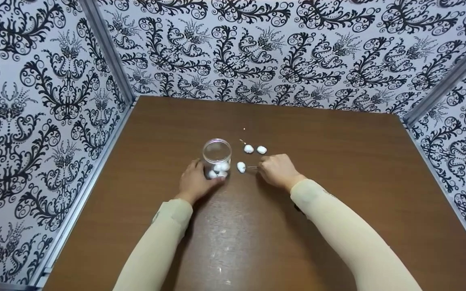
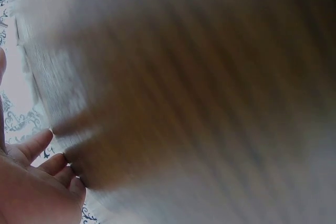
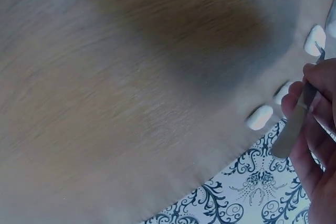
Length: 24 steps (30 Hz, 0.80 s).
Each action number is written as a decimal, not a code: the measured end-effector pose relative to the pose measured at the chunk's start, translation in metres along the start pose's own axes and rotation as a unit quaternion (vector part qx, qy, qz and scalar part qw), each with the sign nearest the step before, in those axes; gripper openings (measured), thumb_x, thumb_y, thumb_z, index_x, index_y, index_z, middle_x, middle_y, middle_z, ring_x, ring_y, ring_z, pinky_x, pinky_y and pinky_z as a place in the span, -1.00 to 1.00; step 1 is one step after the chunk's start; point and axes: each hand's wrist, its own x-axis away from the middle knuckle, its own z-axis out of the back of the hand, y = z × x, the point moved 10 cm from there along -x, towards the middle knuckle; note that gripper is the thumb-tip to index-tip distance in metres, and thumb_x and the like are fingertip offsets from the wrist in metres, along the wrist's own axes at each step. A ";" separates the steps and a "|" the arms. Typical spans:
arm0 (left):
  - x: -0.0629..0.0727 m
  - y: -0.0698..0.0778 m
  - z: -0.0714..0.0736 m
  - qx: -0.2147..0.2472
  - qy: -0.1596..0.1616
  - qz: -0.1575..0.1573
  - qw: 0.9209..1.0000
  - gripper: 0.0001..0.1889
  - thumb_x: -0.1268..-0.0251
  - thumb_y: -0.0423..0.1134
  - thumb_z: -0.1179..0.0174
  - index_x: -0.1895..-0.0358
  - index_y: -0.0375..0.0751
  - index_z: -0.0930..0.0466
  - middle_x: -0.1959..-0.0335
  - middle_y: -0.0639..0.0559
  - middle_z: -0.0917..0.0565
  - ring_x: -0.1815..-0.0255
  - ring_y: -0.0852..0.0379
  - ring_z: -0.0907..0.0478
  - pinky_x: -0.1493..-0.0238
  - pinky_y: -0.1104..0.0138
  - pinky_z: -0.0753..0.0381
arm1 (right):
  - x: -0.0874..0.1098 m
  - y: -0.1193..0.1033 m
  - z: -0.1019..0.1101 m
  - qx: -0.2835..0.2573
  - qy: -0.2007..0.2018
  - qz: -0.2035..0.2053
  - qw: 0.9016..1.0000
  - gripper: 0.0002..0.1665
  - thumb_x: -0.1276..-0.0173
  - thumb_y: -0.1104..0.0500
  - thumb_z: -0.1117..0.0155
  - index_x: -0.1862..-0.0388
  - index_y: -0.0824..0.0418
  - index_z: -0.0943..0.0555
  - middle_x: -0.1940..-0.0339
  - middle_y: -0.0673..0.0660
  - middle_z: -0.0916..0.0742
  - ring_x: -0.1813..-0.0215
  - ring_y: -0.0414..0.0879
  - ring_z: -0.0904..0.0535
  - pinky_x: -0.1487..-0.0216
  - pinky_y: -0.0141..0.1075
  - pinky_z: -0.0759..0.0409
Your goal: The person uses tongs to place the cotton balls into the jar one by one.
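Note:
A clear jar [image 1: 217, 150] with several cotton balls [image 1: 219, 169] inside stands upright on the table. My left hand [image 1: 194, 182] holds it low down, fingers at its left side and thumb across the front; in the left wrist view, fingertips [image 2: 43, 142] touch the tabletop. My right hand [image 1: 278, 169] grips metal tweezers [image 3: 294, 127], whose tips meet a cotton ball [image 1: 241, 167] just right of the jar. Whether that ball is lifted I cannot tell. Two more cotton balls, a left one [image 1: 248, 149] and a right one [image 1: 261, 150], lie behind it.
The brown wooden table [image 1: 338, 161] is bordered by patterned walls [image 1: 257, 48] at the back and both sides. A small white wisp [image 1: 242, 141] and a white speck [image 1: 244, 129] lie behind the loose cotton balls.

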 end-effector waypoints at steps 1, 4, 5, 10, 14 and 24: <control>0.000 0.000 0.000 0.001 0.000 0.000 1.000 -0.01 0.00 0.35 -0.39 -0.37 -0.32 -0.40 -0.43 -0.26 -0.33 -0.45 -0.21 -0.22 -0.36 -0.10 -0.21 | 0.000 0.000 0.001 0.000 0.003 0.000 1.000 -0.81 -0.20 0.23 -0.33 0.61 0.14 -0.64 0.59 0.01 -0.63 0.62 -0.02 -0.55 0.63 -0.09 -0.49; -0.001 0.000 -0.001 0.000 -0.001 0.000 1.000 -0.01 0.01 0.36 -0.38 -0.36 -0.32 -0.41 -0.43 -0.25 -0.33 -0.43 -0.20 -0.24 -0.35 -0.09 -0.22 | 0.001 0.001 0.004 -0.003 0.010 0.002 1.000 -0.82 -0.17 0.24 -0.32 0.62 0.14 -0.63 0.59 0.01 -0.62 0.62 -0.02 -0.55 0.64 -0.09 -0.48; -0.001 0.000 -0.001 -0.001 -0.001 -0.001 1.000 -0.01 0.01 0.37 -0.37 -0.36 -0.31 -0.42 -0.42 -0.24 -0.34 -0.42 -0.19 -0.25 -0.34 -0.09 -0.23 | 0.002 0.002 0.005 -0.004 0.011 0.003 1.000 -0.83 -0.15 0.24 -0.33 0.62 0.14 -0.63 0.59 0.01 -0.62 0.62 -0.02 -0.55 0.64 -0.09 -0.49; -0.001 0.000 0.000 -0.002 0.000 -0.005 1.000 -0.03 0.01 0.37 -0.37 -0.34 -0.32 -0.43 -0.42 -0.24 -0.34 -0.41 -0.20 -0.27 -0.33 -0.08 -0.25 | 0.007 0.005 0.010 -0.007 0.011 0.008 1.000 -0.87 -0.11 0.23 -0.35 0.60 0.15 -0.63 0.58 0.01 -0.61 0.59 0.00 -0.57 0.63 -0.08 -0.49; 0.000 -0.001 -0.002 0.001 -0.013 0.003 1.000 -0.03 -0.02 0.38 -0.35 -0.36 -0.30 -0.41 -0.46 -0.23 -0.29 -0.46 -0.20 -0.20 -0.37 -0.10 -0.20 | 0.013 0.007 0.016 -0.012 0.030 0.017 0.999 -0.88 -0.11 0.24 -0.35 0.59 0.15 -0.63 0.59 0.01 -0.59 0.62 0.00 -0.55 0.65 -0.07 -0.47; 0.001 -0.002 -0.004 0.010 -0.024 0.013 1.000 -0.04 -0.03 0.38 -0.36 -0.35 -0.26 -0.41 -0.50 -0.22 -0.24 -0.50 -0.20 -0.13 -0.41 -0.09 -0.13 | 0.027 0.015 0.026 -0.008 0.043 0.025 0.999 -0.95 -0.08 0.22 -0.43 0.50 0.16 -0.70 0.55 0.01 -0.62 0.61 -0.02 -0.56 0.67 -0.09 -0.47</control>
